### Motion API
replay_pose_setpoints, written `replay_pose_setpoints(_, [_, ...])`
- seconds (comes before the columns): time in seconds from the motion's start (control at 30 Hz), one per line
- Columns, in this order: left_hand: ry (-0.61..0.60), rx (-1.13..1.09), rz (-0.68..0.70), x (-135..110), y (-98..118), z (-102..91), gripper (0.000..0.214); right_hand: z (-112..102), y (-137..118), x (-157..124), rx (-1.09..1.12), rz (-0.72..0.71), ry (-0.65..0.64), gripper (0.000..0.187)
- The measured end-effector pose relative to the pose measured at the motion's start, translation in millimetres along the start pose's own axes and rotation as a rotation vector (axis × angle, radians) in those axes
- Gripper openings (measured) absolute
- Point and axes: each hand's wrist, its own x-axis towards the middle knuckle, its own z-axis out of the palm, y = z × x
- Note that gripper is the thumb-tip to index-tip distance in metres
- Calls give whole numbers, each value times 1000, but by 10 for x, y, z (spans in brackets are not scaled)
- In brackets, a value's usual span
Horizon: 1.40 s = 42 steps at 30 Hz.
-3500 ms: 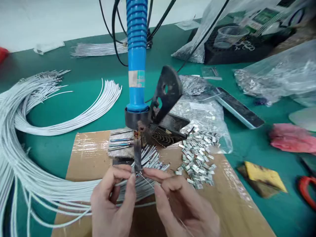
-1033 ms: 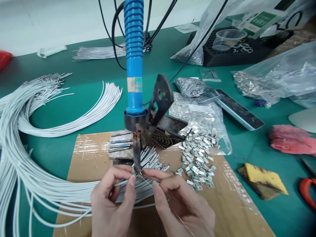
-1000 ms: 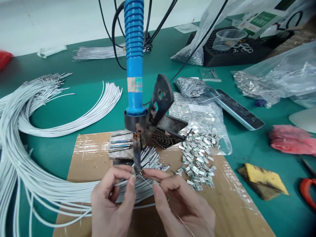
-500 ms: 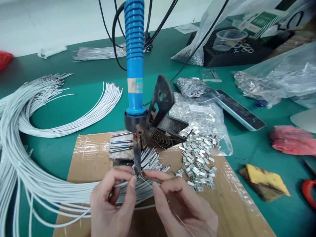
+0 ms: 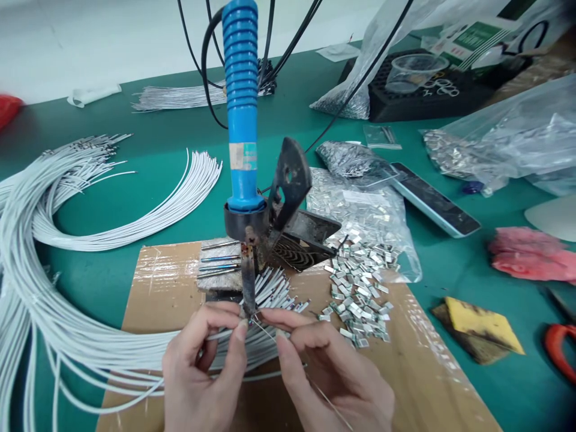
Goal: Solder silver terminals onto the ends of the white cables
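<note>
My left hand [image 5: 204, 372] is pinched, thumb against fingertips, on something small that the fingers mostly hide, right at the lower end of the soldering iron's flat tip [image 5: 248, 282]. Between the thumb and fingers of my right hand [image 5: 337, 366] runs a thin strand of solder wire [image 5: 332, 407]; its end reaches to the iron's tip. The blue-handled soldering iron [image 5: 243, 114] stands tip down, in a dark metal holder [image 5: 290, 180]. Behind and under my fingers lies a bundle of white cables [image 5: 135, 354], their cut ends pointing up right.
Small metal connector pieces [image 5: 360, 294] lie heaped on the cardboard [image 5: 432, 360], right of the holder. Beyond are a bag of such pieces [image 5: 378, 210] and a phone [image 5: 436, 198]. A yellow sponge [image 5: 486, 324] and red-handled tool [image 5: 560, 351] sit at right. More white cables [image 5: 148, 222] curve at left.
The whole view has shifted a little, so everything appears slightly further left. Both hands keep their grip and position at the iron's tip.
</note>
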Motion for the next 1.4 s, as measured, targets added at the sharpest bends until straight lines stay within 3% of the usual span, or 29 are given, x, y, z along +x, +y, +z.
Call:
replay_pose_setpoints(0.6, [-20,32,110,28,1,-19,14,4,18,-15,55,3,-20,20])
replay_pose_setpoints(1.4, [-46,47,-33,-12,-12,-9,12,-82,82,20,-33,-19,-114,19])
